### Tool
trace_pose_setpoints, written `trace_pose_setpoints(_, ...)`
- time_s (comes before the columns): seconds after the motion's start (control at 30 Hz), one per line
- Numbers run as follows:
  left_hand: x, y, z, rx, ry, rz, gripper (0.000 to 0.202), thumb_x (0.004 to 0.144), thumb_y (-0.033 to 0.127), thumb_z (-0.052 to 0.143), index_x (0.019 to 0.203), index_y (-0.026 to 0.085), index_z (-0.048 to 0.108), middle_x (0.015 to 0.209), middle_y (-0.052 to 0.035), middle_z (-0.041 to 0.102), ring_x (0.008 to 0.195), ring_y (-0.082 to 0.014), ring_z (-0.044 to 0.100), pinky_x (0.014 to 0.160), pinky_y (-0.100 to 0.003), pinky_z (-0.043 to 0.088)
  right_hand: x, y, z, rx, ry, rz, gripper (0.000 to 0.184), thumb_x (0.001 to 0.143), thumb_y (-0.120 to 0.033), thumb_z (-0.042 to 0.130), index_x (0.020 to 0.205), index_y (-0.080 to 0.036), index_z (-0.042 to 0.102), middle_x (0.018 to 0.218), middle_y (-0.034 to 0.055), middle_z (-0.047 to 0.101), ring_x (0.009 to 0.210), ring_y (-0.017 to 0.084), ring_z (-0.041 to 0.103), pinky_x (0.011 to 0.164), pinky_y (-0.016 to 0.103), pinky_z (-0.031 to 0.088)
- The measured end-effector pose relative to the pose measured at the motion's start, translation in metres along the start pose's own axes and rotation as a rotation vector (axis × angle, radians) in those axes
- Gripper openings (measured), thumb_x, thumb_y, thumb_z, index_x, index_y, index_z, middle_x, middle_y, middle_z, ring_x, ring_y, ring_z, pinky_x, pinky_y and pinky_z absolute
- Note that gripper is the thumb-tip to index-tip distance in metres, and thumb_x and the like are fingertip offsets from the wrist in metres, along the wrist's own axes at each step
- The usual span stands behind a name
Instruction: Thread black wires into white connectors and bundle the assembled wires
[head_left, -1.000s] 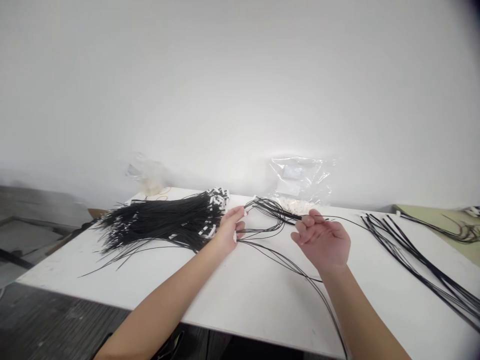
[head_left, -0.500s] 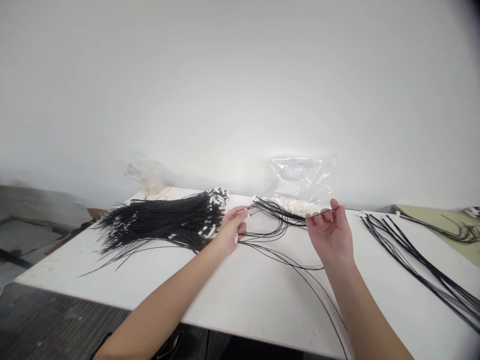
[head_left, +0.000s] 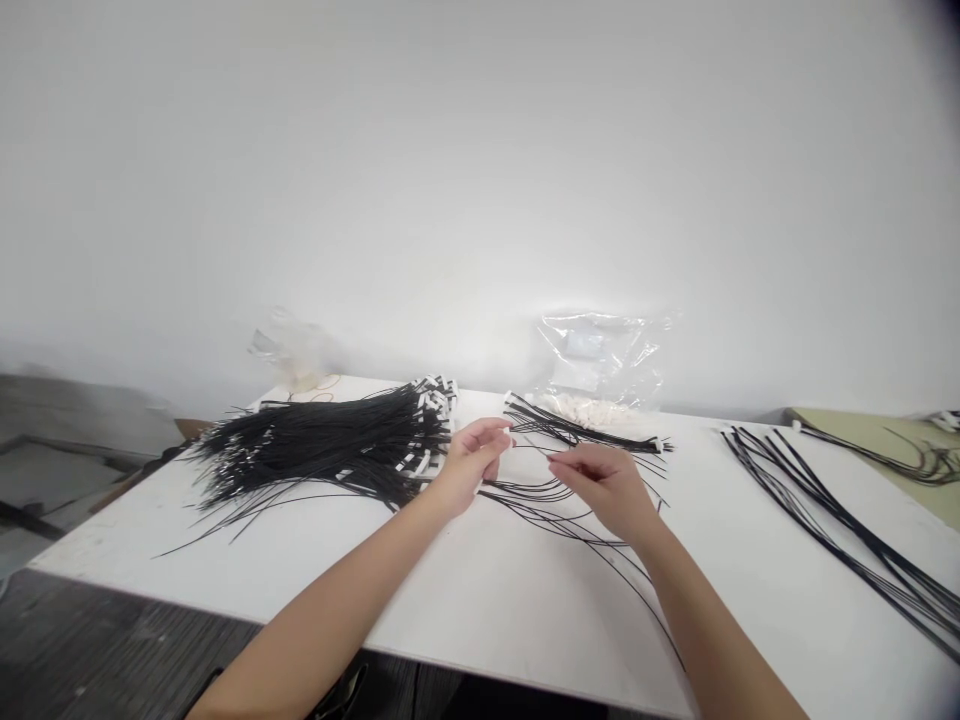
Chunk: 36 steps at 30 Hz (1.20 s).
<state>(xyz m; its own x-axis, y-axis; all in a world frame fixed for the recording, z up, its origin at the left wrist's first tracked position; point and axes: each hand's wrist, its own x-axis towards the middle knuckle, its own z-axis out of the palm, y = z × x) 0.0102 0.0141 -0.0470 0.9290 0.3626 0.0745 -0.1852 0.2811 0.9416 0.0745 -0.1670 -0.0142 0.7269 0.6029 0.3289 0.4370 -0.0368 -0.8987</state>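
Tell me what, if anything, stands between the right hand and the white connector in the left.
Nothing solid shows between the right hand and the white connector in the left hand. Thin wires show around the gap, too fine to tell whether any crosses it. The bundle and bag lie farther back.

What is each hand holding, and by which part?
The left hand pinches a small white plastic connector, exact spot hidden; the right hand pinches a thin dark wire near its tip.
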Motion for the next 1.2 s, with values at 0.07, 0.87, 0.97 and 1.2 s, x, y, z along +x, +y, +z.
trace_pose_setpoints(0.07, 0.000, 0.000, 0.000, -0.005, -0.004, -0.005, 0.031, 0.067, 0.033, 0.065, 0.094, 0.018, 0.057, 0.073, 0.0009, 0.055, 0.035, 0.0019, 0.030, 0.037, -0.017, 0.021, -0.002, -0.003, 0.002, -0.149, -0.081, -0.056, 0.017, 0.074, -0.029, 0.057, 0.062, -0.019, 0.063, 0.058, 0.0009, 0.054, 0.054, 0.011, 0.043, 0.051, 0.024, 0.034)
trace_pose_setpoints(0.87, -0.002, 0.003, 0.002, -0.009, -0.016, -0.018, 0.033, 0.067, 0.033, 0.066, 0.093, 0.016, 0.058, 0.074, -0.0006, 0.057, 0.035, 0.0018, 0.030, 0.038, -0.017, 0.021, -0.001, 0.000, 0.004, -0.379, -0.089, -0.245, 0.026, 0.079, -0.025, 0.047, 0.055, -0.019, 0.054, 0.051, -0.0002, 0.047, 0.050, 0.010, 0.038, 0.048, 0.023, 0.031)
trace_pose_setpoints(0.97, -0.002, 0.003, 0.001, -0.007, -0.014, -0.021, 0.033, 0.066, 0.033, 0.066, 0.093, 0.016, 0.057, 0.073, -0.0005, 0.057, 0.035, 0.0017, 0.030, 0.037, -0.017, 0.021, -0.001, 0.002, 0.005, -0.427, -0.086, -0.288, 0.028, 0.080, -0.024, 0.045, 0.053, -0.018, 0.050, 0.050, -0.0003, 0.043, 0.050, 0.010, 0.036, 0.047, 0.023, 0.029)
trace_pose_setpoints(1.2, -0.001, 0.002, 0.002, 0.015, -0.007, -0.020, 0.033, 0.066, 0.035, 0.066, 0.092, 0.016, 0.057, 0.072, 0.0000, 0.057, 0.035, 0.0013, 0.031, 0.037, -0.018, 0.023, -0.001, 0.018, 0.008, -0.596, -0.021, -0.419, 0.024, 0.079, -0.018, 0.046, 0.056, -0.018, 0.051, 0.051, -0.0018, 0.038, 0.049, 0.008, 0.031, 0.047, 0.021, 0.024)
